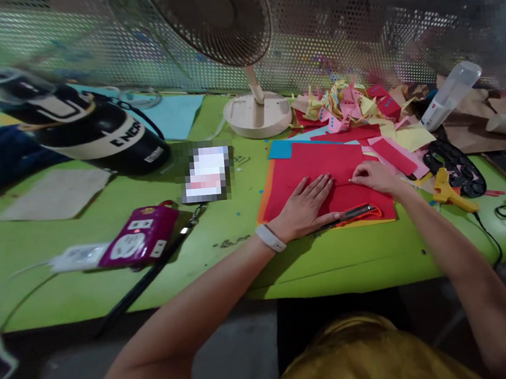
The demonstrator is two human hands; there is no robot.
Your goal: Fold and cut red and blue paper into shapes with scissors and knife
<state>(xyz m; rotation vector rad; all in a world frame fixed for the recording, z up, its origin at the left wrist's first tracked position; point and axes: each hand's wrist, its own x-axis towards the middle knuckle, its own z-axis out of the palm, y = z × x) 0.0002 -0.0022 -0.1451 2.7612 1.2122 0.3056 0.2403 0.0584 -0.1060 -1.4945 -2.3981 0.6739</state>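
Note:
My left hand (306, 206) lies flat with fingers stretched out on a sheet of red paper (320, 158). Its thumb rests along a utility knife (355, 213) with an orange-red edge, which lies across the sheet's near part. On the right side, my right hand (372, 177) has thumb and finger pinched at an edge or crease in the red paper. Yellow-orange paper (265, 193) shows under the red sheet, and a blue piece (280, 149) sticks out at its far left corner.
Paper scraps (351, 103) are heaped behind the sheets, near a fan (258, 116). A yellow glue gun (452, 191), black coil (457, 167) and clear bottle (451, 95) lie right. Left are a phone (208, 172), purple power bank (140, 236) and black bottle (99, 131).

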